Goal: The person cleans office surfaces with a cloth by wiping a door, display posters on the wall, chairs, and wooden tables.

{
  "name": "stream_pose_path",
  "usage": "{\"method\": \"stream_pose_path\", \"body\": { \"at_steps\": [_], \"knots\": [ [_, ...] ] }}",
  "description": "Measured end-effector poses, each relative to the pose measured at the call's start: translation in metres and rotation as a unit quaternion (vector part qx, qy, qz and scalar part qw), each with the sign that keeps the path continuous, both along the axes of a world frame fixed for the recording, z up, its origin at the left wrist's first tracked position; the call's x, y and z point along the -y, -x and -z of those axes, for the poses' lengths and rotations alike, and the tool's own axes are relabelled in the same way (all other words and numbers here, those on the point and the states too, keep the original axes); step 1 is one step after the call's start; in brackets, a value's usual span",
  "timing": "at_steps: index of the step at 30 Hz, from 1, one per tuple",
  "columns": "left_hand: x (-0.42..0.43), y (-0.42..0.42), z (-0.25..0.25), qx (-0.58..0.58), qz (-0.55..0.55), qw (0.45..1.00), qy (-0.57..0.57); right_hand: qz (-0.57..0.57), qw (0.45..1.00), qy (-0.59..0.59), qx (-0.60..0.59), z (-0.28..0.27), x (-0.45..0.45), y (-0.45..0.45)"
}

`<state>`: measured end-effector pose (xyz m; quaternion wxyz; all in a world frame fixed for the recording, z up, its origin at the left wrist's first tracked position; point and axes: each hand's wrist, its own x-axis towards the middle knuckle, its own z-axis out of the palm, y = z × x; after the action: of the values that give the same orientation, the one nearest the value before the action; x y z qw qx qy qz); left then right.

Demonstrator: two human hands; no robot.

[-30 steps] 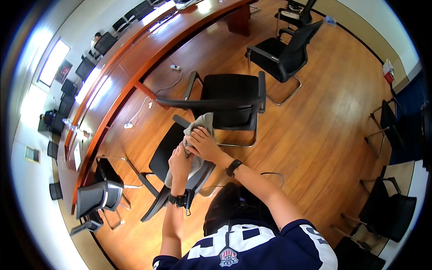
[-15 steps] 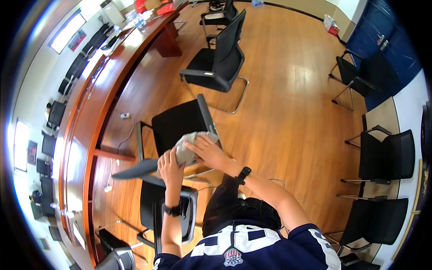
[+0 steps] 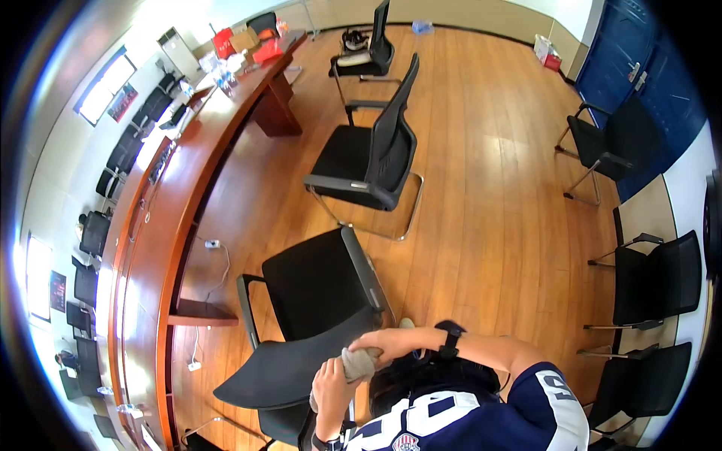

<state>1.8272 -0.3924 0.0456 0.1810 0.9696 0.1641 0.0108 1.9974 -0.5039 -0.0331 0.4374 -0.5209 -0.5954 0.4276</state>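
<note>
A grey cloth (image 3: 359, 365) is bunched up between my two hands, close to my body. My left hand (image 3: 335, 388) has its fingers wrapped round the lower left of it, and part of the cloth hangs below that hand. From the right, my right hand (image 3: 385, 344) grips the upper end. Just beyond is a black office chair, its curved backrest (image 3: 293, 370) beside my hands and its dark seat (image 3: 320, 282) farther out. Whether the cloth touches the backrest I cannot tell.
A long reddish-brown table (image 3: 184, 218) runs along the left, with bottles and bags at its far end. Another black chair (image 3: 350, 158) stands ahead. Several chairs line the right wall (image 3: 647, 286). A white cable with a socket (image 3: 213, 244) lies on the wooden floor.
Both hands have drawn back from over the chair towards my body. The cloth, spread wider before, is now bunched smaller between them. The view has tilted up.
</note>
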Motion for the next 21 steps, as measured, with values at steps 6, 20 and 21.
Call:
{"method": "stream_pose_path", "body": {
  "at_steps": [6, 20, 21],
  "knots": [
    [0.011, -0.029, 0.004, -0.037, -0.022, 0.999, 0.023, -0.076, 0.996, 0.054, -0.012, 0.012, -0.01, -0.032],
    [0.069, -0.25, 0.085, 0.053, -0.191, 0.972, 0.126, 0.064, 0.968, 0.053, 0.235, 0.047, 0.022, -0.247],
    [0.072, -0.277, 0.082, 0.059, -0.15, 0.979, 0.125, 0.105, 0.965, 0.025, 0.239, 0.03, 0.041, -0.275]
  ]
}}
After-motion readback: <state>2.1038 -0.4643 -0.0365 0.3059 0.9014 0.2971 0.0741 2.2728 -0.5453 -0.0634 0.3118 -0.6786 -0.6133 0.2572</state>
